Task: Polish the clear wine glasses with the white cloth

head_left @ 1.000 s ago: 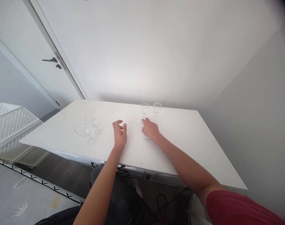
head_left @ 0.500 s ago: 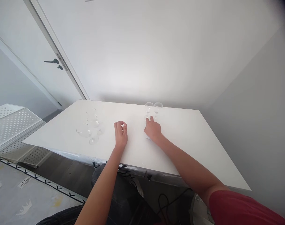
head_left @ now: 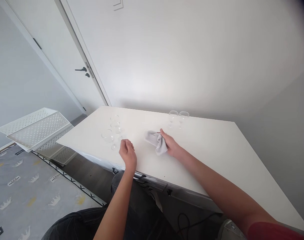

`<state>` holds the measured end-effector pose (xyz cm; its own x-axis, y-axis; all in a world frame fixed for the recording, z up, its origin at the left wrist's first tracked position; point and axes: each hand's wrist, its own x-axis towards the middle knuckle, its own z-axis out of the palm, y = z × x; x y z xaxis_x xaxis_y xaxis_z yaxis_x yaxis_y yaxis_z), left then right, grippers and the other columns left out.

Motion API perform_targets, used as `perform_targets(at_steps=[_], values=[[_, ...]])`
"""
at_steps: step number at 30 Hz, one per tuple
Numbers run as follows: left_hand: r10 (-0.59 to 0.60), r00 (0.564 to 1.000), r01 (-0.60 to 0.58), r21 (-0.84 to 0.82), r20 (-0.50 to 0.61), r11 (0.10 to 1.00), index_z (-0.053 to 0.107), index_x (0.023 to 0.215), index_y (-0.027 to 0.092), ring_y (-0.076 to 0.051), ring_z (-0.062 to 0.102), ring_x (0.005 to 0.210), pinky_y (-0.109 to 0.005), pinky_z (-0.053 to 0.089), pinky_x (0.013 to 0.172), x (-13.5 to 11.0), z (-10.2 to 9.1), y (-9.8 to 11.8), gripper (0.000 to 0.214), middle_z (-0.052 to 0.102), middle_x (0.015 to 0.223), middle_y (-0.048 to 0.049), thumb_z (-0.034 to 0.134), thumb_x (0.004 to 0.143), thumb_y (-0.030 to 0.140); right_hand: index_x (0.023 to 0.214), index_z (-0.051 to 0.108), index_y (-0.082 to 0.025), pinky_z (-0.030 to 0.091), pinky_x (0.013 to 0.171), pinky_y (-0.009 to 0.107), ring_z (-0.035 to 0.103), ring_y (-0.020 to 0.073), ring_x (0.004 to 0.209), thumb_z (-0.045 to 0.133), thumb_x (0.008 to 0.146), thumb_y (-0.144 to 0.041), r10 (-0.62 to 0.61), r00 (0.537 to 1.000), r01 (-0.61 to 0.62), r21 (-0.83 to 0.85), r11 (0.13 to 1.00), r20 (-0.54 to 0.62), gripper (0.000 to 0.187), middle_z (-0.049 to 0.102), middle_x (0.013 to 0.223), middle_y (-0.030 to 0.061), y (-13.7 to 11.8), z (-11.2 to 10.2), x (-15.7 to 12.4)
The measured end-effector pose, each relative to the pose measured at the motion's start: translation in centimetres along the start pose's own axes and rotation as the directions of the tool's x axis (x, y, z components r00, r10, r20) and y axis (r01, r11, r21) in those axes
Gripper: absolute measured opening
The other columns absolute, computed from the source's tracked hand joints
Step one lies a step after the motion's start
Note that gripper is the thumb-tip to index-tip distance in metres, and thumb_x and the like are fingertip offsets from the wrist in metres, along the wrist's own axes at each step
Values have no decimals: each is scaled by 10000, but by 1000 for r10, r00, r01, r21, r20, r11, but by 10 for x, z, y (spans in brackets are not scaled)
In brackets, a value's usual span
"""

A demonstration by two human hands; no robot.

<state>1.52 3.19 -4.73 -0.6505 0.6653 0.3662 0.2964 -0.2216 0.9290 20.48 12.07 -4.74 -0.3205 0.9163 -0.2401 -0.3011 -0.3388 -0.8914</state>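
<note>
Grey cloth (head_left: pixel 156 140) clamped in the right hand's grip (head_left: pixel 169 142), mostly to its left.

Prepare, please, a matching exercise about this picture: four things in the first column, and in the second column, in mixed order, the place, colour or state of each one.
Column one
1. cloth
2. right pair of stemmed glasses
3. door handle
4. left hand

Column two
A. dark in colour
B. curled, to the left of the light grey item
C. transparent, near the back edge of the table
D. light grey, held in the right hand

Right pairs: 1-D, 2-C, 3-A, 4-B
</note>
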Motion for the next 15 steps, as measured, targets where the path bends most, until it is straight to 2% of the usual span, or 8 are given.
perform_targets(at_steps=[2,3,4,6,8,10,13,15], values=[[-61,993,53,-84,-101,995,453,847,218,-102,400,514,-209,332,519,3,-15,-3,276,445,591,56,455,1055,399,1021,658,-228,512,704,303,624,175,772,847,734,-380,13,996,-26,156,987,87,376,675,887,21,0,0,-1],[-105,983,85,-133,-153,987,458,921,227,-102,404,494,-202,324,501,6,-21,-5,225,458,585,67,468,1049,412,1058,648,-241,511,725,300,629,172,795,852,684,-258,14,992,-40,206,978,126,427,680,915,9,-1,1,-2],[-157,968,121,-185,-195,975,448,1009,238,-102,418,477,-197,327,490,10,-27,-8,196,492,593,73,478,1043,429,1087,634,-254,505,731,297,628,169,799,826,645,-161,7,986,-46,231,972,164,491,677,917,-3,-1,2,-3],[-273,935,202,-293,-225,935,384,1184,263,-107,458,458,-203,366,489,21,-36,-12,280,609,667,53,479,1038,482,1094,613,-273,483,712,286,609,161,767,760,601,-70,10,976,-67,257,964,219,554,657,875,-24,-3,3,-5],[-375,913,287,-401,-161,870,323,1314,278,-116,507,466,-228,430,516,34,-43,-15,406,718,801,-20,436,1042,556,1059,614,-267,472,711,283,597,157,762,746,623,-94,21,968,-95,289,953,251,488,644,867,-25,-3,3,-5],[-442,896,361,-507,-44,783,303,1400,283,-133,572,515,-244,465,539,47,-49,-17,511,764,938,-109,371,1038,637,1002,628,-242,482,743,292,600,159,799,775,692,-191,32,966,-113,309,944,256,346,640,896,-15,-3,2,-5],[-482,869,448,-596,115,666,398,1417,253,-153,651,620,-241,479,542,61,-56,-19,630,751,1123,-202,323,1012,729,869,608,-213,472,747,284,587,147,802,815,748,-301,43,978,-99,271,958,204,255,607,855,-19,-3,1,-3],[-486,860,471,-605,154,642,506,1349,211,-149,671,659,-239,491,541,63,-61,-20,666,720,1217,-228,341,997,752,810,574,-211,440,694,265,565,132,758,837,734,-293,20,987,-54,214,975,157,285,581,806,-30,-3,1,-4]])
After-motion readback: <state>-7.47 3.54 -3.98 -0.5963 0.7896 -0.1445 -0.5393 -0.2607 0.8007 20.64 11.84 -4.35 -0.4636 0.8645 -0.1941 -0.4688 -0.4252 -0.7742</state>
